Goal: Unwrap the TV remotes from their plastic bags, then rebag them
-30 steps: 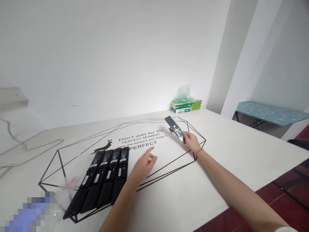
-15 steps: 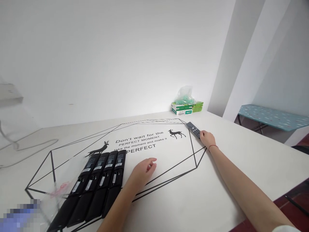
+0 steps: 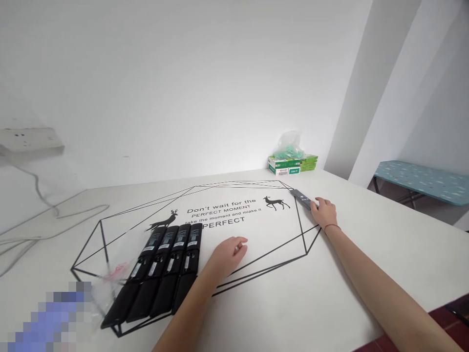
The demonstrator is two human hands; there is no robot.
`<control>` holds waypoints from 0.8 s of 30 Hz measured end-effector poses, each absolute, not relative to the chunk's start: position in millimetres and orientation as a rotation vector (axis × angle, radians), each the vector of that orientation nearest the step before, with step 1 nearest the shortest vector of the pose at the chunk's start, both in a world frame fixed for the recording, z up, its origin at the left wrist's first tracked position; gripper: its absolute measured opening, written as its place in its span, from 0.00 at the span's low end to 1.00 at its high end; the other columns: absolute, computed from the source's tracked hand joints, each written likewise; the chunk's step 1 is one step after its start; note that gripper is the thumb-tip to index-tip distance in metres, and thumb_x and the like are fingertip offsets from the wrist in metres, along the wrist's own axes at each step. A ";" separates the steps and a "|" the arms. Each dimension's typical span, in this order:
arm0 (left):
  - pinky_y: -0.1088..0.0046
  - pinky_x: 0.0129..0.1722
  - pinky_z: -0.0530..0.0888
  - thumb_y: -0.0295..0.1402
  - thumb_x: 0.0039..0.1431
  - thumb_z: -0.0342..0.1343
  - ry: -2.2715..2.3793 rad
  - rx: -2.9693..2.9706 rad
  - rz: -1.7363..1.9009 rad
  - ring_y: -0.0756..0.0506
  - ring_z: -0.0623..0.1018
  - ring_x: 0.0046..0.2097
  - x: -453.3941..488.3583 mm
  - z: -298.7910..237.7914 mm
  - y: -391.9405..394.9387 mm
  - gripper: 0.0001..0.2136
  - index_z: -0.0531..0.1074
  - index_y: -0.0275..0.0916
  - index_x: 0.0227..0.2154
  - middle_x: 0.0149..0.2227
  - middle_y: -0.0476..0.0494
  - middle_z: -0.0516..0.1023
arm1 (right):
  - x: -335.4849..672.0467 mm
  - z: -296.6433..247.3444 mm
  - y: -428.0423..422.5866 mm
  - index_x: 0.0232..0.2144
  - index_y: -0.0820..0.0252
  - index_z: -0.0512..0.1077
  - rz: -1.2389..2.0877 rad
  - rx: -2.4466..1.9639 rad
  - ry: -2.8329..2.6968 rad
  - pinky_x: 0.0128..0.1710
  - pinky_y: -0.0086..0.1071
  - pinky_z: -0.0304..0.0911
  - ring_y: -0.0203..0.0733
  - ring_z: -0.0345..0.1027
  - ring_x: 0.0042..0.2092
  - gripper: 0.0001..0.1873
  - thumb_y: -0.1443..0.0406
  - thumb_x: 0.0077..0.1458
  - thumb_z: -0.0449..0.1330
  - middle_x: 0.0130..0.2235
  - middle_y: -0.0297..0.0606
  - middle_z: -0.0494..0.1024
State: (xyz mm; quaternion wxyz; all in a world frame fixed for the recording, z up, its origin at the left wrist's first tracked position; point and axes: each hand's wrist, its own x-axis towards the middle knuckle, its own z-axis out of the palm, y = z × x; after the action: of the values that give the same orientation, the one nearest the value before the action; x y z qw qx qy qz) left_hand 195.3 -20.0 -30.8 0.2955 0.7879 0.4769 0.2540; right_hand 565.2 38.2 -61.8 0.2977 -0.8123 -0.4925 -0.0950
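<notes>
My right hand [image 3: 324,212] rests at the near end of a black remote control [image 3: 301,198], which lies button side up on the right of the table. Its fingers are lifted and apart, and the thumb side meets the remote's end. My left hand [image 3: 227,255] hovers over the middle of the table with curled fingers. Between thumb and fingers shows a small silvery thing [image 3: 237,248], too little of it visible to name. Left of that hand, several black remote controls [image 3: 156,274] lie face down in a row, their battery compartments uncovered; my left forearm partly hides the nearest one.
Green and white boxes [image 3: 284,165] with a clear plastic bag [image 3: 289,144] on top stand against the wall. A clear bag [image 3: 106,286] lies left of the remotes. Cables [image 3: 54,210] run below a wall socket [image 3: 31,140]. A blue-patterned table [image 3: 421,181] stands at right.
My right fingers have loosened and spread at the remote, which stays in place on the table. My left hand keeps its curled pose. The view has turned slightly left.
</notes>
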 end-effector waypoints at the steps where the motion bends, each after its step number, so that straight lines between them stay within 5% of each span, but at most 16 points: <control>1: 0.69 0.37 0.69 0.41 0.56 0.47 1.256 2.098 0.695 0.45 0.73 0.33 195.5 -29.9 -21.5 0.16 0.75 0.42 0.40 0.33 0.45 0.77 | 560.4 -60.9 35.3 0.48 0.73 0.69 -0.267 -2.138 -1.317 0.47 0.48 0.56 0.59 0.61 0.50 0.23 0.63 0.57 0.45 0.48 0.60 0.70; 9: 0.73 0.26 0.60 0.42 0.57 0.46 1.260 2.231 0.681 0.49 0.66 0.25 186.6 -6.4 -27.3 0.15 0.71 0.40 0.22 0.21 0.50 0.68 | 464.7 -54.4 10.1 0.36 0.62 0.73 -0.201 -1.593 -1.992 0.51 0.40 0.56 0.49 0.62 0.48 0.12 0.68 0.54 0.51 0.43 0.48 0.74; 12: 0.74 0.28 0.61 0.41 0.59 0.45 1.377 2.248 0.903 0.49 0.66 0.27 171.5 7.5 -22.8 0.15 0.70 0.40 0.24 0.22 0.50 0.68 | 406.2 -50.9 -9.7 0.37 0.59 0.72 -0.121 -1.334 -2.226 0.47 0.37 0.58 0.45 0.64 0.44 0.09 0.65 0.55 0.53 0.41 0.43 0.75; 16: 0.76 0.30 0.62 0.40 0.58 0.46 1.547 2.065 1.198 0.50 0.66 0.26 147.3 21.8 -19.3 0.13 0.71 0.40 0.27 0.22 0.52 0.67 | 324.2 -41.1 -43.0 0.44 0.61 0.70 0.020 -0.949 -2.391 0.44 0.40 0.59 0.47 0.64 0.44 0.13 0.63 0.58 0.53 0.43 0.46 0.74; 20: 0.76 0.28 0.61 0.41 0.58 0.46 1.647 1.914 1.333 0.51 0.64 0.25 131.5 25.9 -18.2 0.14 0.71 0.40 0.27 0.20 0.53 0.63 | 263.7 -36.3 -60.7 0.51 0.62 0.65 0.179 -0.822 -2.461 0.43 0.40 0.60 0.50 0.65 0.47 0.32 0.49 0.49 0.60 0.50 0.46 0.72; 24: 0.75 0.27 0.61 0.41 0.58 0.45 1.759 1.902 1.228 0.50 0.64 0.25 124.5 20.5 -13.1 0.14 0.70 0.40 0.25 0.19 0.53 0.62 | 243.4 -40.4 -59.3 0.45 0.59 0.70 0.161 -0.827 -2.548 0.38 0.38 0.59 0.49 0.67 0.42 0.28 0.48 0.47 0.61 0.44 0.43 0.76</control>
State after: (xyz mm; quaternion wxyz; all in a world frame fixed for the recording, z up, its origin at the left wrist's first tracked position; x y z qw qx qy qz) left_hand 124.5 -13.1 20.5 0.1371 0.6572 0.6077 0.4243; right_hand 243.4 -59.3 -40.4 0.2270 -0.3000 -0.9247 0.0584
